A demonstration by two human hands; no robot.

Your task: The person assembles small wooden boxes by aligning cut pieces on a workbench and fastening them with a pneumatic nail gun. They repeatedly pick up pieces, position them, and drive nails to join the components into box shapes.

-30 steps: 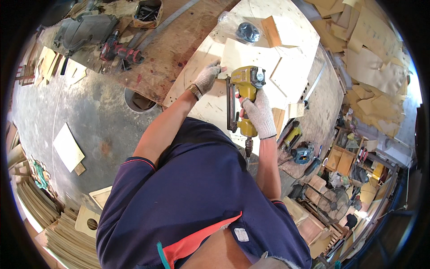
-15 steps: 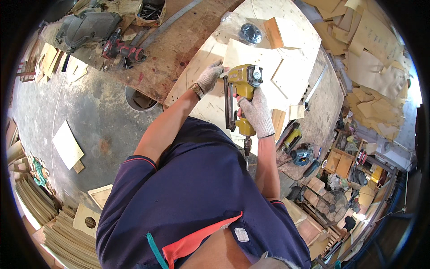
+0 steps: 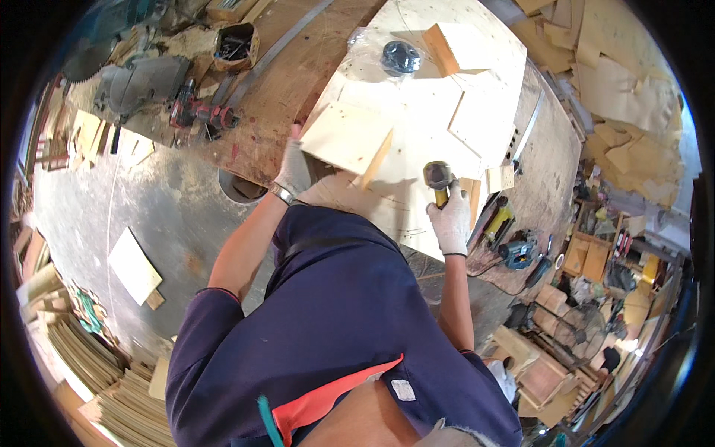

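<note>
My gloved left hand (image 3: 296, 167) grips the left edge of a pale wooden workpiece (image 3: 346, 135), its fingers partly hidden by the wood. The workpiece is a flat panel with a narrower board along its right side, tilted above the pale work board (image 3: 365, 197). To the right, my gloved right hand (image 3: 452, 220) is closed around the yellow handle of a nail gun (image 3: 438, 175). The gun's dark rounded end faces up, and most of its body is out of sight. A gap separates it from the workpiece.
Farther back on the board are a dark roll in clear plastic (image 3: 401, 57) and an angled wooden piece (image 3: 465, 46). A red drill (image 3: 199, 112) lies on the brown bench at left. A blue power tool (image 3: 518, 252) sits at right.
The workpiece has been lifted and tilted toward me by my left hand. My right hand has moved lower and to the right with the nail gun, which has turned end-up.
</note>
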